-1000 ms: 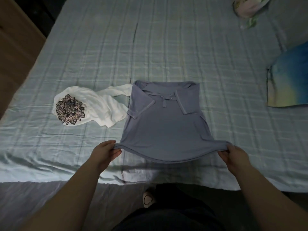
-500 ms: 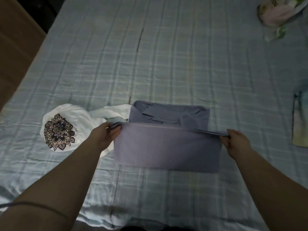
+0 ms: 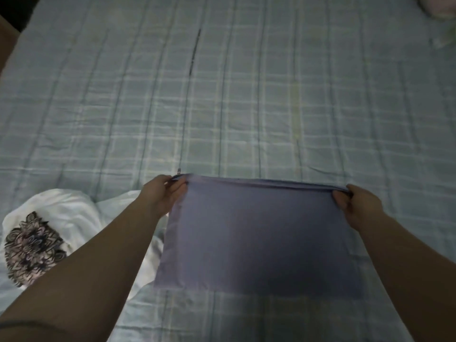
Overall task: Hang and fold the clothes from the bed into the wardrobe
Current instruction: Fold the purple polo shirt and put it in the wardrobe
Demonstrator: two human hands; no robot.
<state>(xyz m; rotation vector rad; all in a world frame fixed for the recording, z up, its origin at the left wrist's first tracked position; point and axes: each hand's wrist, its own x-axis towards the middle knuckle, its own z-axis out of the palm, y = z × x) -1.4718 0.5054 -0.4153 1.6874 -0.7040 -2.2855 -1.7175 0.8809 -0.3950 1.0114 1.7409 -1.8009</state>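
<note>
A blue-grey polo shirt [image 3: 259, 233] lies folded in half on the bed, a flat rectangle with its collar hidden under the top layer. My left hand [image 3: 164, 193] pinches the far left corner of the fold. My right hand [image 3: 357, 206] pinches the far right corner. Both hands hold the hem edge against the far side of the shirt. A crumpled white shirt [image 3: 56, 225] with a dark mandala print lies to the left, partly under my left forearm.
The bed [image 3: 246, 95] is covered by a pale checked sheet that stretches far ahead. A pinkish bundle [image 3: 439, 6] sits at the far right corner. A dark gap and wooden furniture [image 3: 5, 38] edge the bed at the upper left.
Both hands carried the shirt's bottom hem up and away from me, over the collar, so the shirt is now folded in half. The view moved closer over the bed.
</note>
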